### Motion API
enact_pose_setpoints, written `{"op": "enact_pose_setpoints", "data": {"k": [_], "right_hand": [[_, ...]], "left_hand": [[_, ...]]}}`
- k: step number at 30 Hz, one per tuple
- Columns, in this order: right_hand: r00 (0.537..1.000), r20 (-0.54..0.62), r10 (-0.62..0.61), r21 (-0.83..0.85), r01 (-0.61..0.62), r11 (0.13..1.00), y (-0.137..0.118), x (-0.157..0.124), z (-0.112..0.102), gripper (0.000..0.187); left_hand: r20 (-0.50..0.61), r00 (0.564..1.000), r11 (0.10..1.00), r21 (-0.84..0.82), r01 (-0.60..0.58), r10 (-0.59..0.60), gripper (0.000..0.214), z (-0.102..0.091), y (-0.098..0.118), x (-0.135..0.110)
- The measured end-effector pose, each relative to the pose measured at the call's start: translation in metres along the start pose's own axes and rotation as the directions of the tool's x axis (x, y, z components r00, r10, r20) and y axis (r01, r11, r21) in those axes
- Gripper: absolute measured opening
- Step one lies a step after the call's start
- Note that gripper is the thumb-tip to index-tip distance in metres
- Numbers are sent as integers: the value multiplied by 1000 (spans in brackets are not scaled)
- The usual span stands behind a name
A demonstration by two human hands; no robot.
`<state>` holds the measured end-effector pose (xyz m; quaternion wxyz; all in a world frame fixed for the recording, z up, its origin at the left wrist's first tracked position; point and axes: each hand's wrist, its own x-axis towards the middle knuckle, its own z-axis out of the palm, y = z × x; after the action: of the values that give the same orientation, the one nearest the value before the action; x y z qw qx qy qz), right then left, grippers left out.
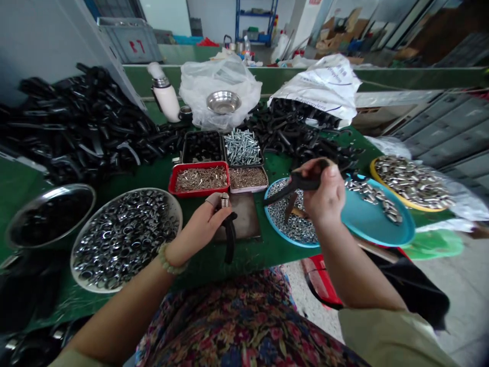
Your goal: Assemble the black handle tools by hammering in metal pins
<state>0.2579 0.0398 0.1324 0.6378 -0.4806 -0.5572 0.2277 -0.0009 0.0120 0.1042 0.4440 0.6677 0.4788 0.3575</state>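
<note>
Just in front of the red tray [198, 193], a person's left hand [202, 229] grips a curved black piece [229, 239], with a ridged silver part [225, 201] poking up by the thumb; whether the two are joined cannot be told. Right of the red tray, the right hand [324, 191] is closed around a black handle-shaped piece [280, 194], its end over a blue basin [305, 245] of small metal parts. Open room lies in front of the red tray: a bare metal plate [246, 219], then green tabletop [269, 250] running to the near edge, by a flowered apron [244, 326]. Beyond the red tray, past the table, blue shelving [237, 23] stands in a cluttered workshop. Left of the red tray, a wide basin [103, 289] of shiny rings crowds the left forearm; behind it rises a heap of black parts [95, 122]. A pale flask [168, 102] and a steel bowl [223, 102] stand behind the red tray.
</note>
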Motion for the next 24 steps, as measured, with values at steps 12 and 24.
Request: {"op": "enact_pose_setpoints", "data": {"k": [12, 24], "right_hand": [[621, 535, 573, 142, -735, 663, -17, -81, 72, 50], [646, 681, 344, -205, -283, 937, -30, -75, 69, 46]], "left_hand": [[41, 999, 999, 10, -35, 35, 19, -9, -1, -29], [181, 982, 906, 407, -118, 47, 31, -22, 5, -38]]}}
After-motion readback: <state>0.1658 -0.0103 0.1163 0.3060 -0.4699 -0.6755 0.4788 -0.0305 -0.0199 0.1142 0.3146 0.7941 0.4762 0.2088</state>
